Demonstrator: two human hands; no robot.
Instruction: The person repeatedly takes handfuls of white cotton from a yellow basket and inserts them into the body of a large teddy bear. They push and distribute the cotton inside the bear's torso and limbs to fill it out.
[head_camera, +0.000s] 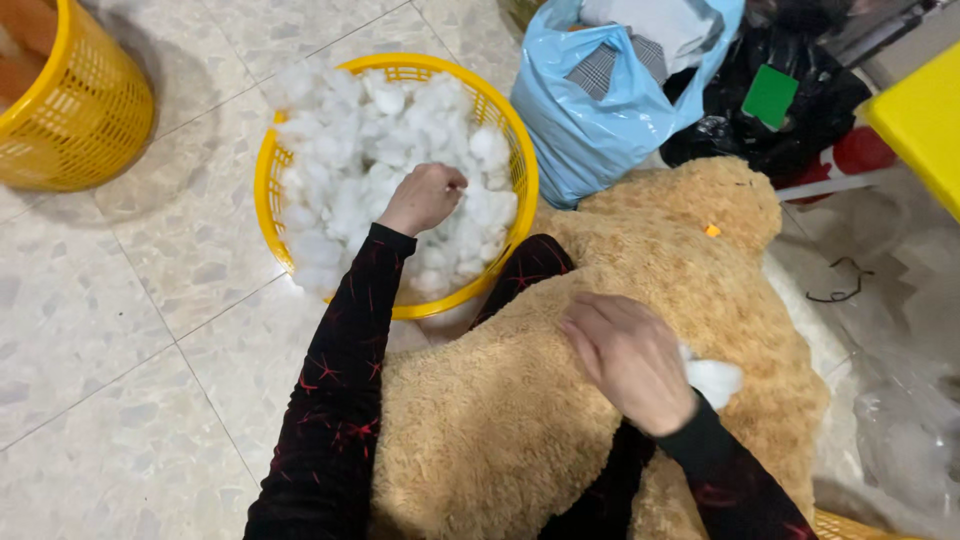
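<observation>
Left fingers: the left hand (424, 197) is curled shut, gripping white stuffing fluff (380, 160).
Right fingers: the right hand (628, 360) lies flat, spread wide on the tan plush bear (520, 420), a white tuft (714, 381) just beside it.
Fluff: fills the round yellow basket (268, 190) on the tiled floor (110, 340).
Bear: lies across the person's lap.
Around: second yellow basket (75, 110), blue plastic bag (590, 120), black bag (800, 110).

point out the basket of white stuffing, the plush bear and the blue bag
yellow basket (268, 190), head view, on its left rim
plush bear (480, 420), head view, on its tan furry body
blue plastic bag (580, 130), head view, on its front side
</observation>
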